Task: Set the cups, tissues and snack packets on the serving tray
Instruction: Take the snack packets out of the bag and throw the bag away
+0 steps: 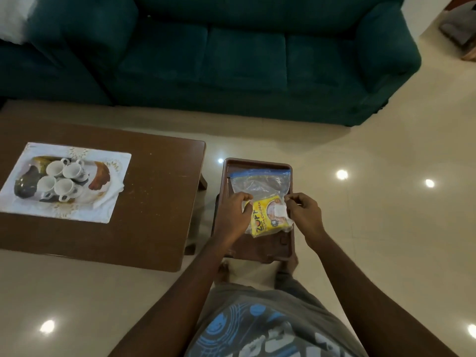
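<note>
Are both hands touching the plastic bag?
Touching. The head view shows the left hand and right hand each pinching a side of the plastic bag.

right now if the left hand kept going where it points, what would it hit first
The plastic bag, which the left hand is pinching, with the yellow snack packet inside it right by the fingers. Past that, probably the tray; depth is unclear.

— What is going unseen here?
— The left hand (pixel 233 210) is covering the snack packet's (pixel 265 219) left edge, and the zip bag (pixel 257 185) is blurring its small print. The picture's left edge is cutting off the table (pixel 154 202); the brown tray (pixel 257 163) is hiding most of the feet (pixel 223 270).
</note>
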